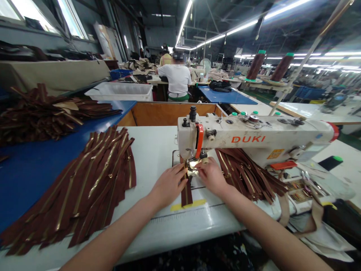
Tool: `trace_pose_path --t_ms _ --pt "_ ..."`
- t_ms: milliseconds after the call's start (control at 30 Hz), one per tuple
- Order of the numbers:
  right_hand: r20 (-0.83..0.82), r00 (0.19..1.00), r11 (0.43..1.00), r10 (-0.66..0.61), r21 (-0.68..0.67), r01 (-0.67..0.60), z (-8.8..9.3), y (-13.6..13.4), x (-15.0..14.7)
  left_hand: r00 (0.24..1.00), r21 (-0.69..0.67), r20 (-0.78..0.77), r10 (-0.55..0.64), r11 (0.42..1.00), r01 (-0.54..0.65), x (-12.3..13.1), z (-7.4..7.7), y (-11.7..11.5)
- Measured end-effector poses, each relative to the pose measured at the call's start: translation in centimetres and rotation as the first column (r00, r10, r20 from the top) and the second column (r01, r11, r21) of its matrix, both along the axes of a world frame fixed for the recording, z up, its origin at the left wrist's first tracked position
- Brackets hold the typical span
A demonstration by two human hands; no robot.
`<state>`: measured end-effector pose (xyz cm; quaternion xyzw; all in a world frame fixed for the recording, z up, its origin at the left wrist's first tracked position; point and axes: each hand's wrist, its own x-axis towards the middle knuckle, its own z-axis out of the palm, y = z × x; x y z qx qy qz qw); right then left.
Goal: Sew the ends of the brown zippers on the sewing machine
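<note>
A brown zipper (186, 195) with a metal tooth line lies lengthwise under the head of a white sewing machine (220, 135). My left hand (169, 185) rests on the zipper's left side, fingers stretched out and pressing it to the bed. Close to the lit needle area, my right hand (212, 176) has its thumb and forefinger pinched together; what is between them is too small to make out. Left of my arms spreads a pile of brown zippers (93, 180) with gold teeth. Another bunch of zippers (245, 177) lies behind my right hand, under the machine arm.
More brown strips (42, 113) are heaped on a blue table (34, 158) at the left. A white plastic bin (121, 90) stands beyond. Thread cones (256, 66) rise at the right, near a tray of small parts (306, 190). A person in a white shirt (177, 81) sits ahead.
</note>
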<state>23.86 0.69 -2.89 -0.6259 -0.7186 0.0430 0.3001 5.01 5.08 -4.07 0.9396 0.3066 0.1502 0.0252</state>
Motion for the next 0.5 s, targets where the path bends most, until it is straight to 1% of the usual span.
trace_pose_path --t_ms 67,100,133,233,367,433,500 --pt "-0.135 0.989 0.998 -0.065 -0.027 0.062 -0.3 1.6 0.9 1.0 -0.001 0.011 0.004 1.0 -0.004 0.1 -0.2 0.1" --pt "-0.173 0.983 0.997 -0.067 -0.048 0.06 -0.4 2.5 1.2 1.0 -0.001 0.014 0.01 1.0 -0.01 0.1 -0.3 0.1" --pt "-0.201 0.978 0.997 -0.051 -0.068 0.038 -0.6 3.3 1.3 1.0 0.0 0.014 0.015 1.0 -0.015 0.1 -0.4 0.1" --pt "-0.244 0.968 0.991 0.055 -0.104 -0.082 -1.2 5.4 1.3 1.0 -0.001 0.007 0.02 1.0 -0.02 0.1 -0.5 0.1" --pt "-0.282 0.942 0.965 0.181 -0.131 -0.225 -2.3 7.1 1.3 1.0 -0.007 0.001 0.021 1.0 -0.021 0.0 -0.5 0.0" --pt "-0.291 0.931 0.953 0.22 -0.138 -0.268 -3.0 7.8 1.4 1.0 -0.002 0.008 0.021 1.0 -0.021 0.0 -0.6 0.0" --pt "-0.3 0.925 0.95 0.233 -0.131 -0.282 -3.7 8.4 1.5 1.0 0.009 0.023 0.021 1.0 -0.021 0.0 -0.7 0.0"
